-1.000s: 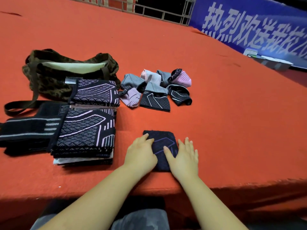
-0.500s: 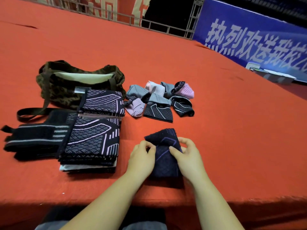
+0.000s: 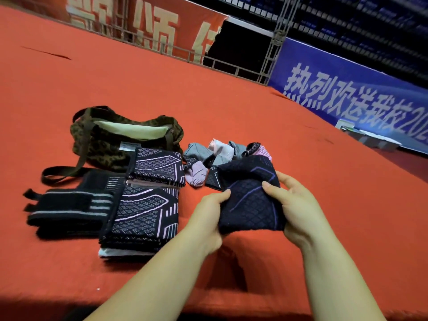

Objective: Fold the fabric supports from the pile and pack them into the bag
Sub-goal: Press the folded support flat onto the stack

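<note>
Both hands: left (image 3: 208,216), right (image 3: 294,205) pinch dark support (image 3: 249,200) between them, off table.

- The counter (image 3: 231,100) is covered in plain orange-red cloth.
- The bag (image 3: 104,147) is dark olive with a mottled camouflage pattern, a pale green lining and brown straps.
- The support (image 3: 250,200) in the hands is black with a diamond-grid weave and thin purple lines.
- The folded stack (image 3: 143,209) is black with a white-dotted diamond grid and pale pink outlines and bars; a white layer shows at its base.
- The wrap (image 3: 67,209) beside it is black with grey stripes.
- The pile (image 3: 222,156) mixes grey, pale pink, lilac and black pieces.
- The banner (image 3: 347,89) is blue with pale lettering.
</note>
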Motion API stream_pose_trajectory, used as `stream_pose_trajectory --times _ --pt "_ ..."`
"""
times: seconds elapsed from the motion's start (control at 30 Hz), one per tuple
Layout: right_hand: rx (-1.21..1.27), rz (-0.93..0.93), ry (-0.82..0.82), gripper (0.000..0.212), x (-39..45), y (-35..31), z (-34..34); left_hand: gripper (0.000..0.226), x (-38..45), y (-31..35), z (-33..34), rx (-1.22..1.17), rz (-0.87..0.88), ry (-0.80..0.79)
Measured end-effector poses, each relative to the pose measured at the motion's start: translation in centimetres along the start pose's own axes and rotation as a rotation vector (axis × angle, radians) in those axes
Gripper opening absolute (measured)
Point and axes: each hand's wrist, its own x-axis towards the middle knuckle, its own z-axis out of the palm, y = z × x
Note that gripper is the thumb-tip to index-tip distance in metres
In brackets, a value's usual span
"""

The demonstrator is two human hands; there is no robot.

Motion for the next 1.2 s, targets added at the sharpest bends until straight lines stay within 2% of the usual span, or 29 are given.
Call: stream_pose_trajectory --times 0.13,0.2,0.33,0.5,0.6,0.73,0.97,1.2 --pt "-0.039 -0.035 0.018 0.029 0.7 -1.8 2.1 0.008 -0.9 3.5 -0.4 0.024 0.286 0.048" --pt "-0.048 -0.054 0.026 0.029 1.2 -1.9 3.6 0.016 -1.2 5.1 -1.3 0.097 0.408 0.133" --pt "-0.105 -0.079 0.041 0.031 2.5 -0.9 7.5 0.028 -2.4 7.7 -4.2 0.344 0.549 0.239" --pt "-0.153 -0.093 0.059 0.039 4.2 0.8 12.5 0.029 -2.9 11.2 -7.8 0.765 0.649 0.319" --pt "-0.329 -0.192 0.083 0.041 5.8 1.6 14.6 0.026 -2.3 13.5 -8.9 0.977 0.662 0.348" --pt "-0.591 -0.3 0.067 0.033 8.1 2.6 16.3 0.027 -0.8 15.9 -10.1 1.159 0.607 0.371" --pt "-0.923 -0.29 -0.044 0.041 11.0 5.8 17.5 0.051 1.9 16.8 -12.0 1.416 0.468 0.384" --pt "-1.137 -0.267 -0.121 0.045 11.8 7.7 17.6 0.055 3.6 16.4 -13.8 1.645 0.396 0.357"
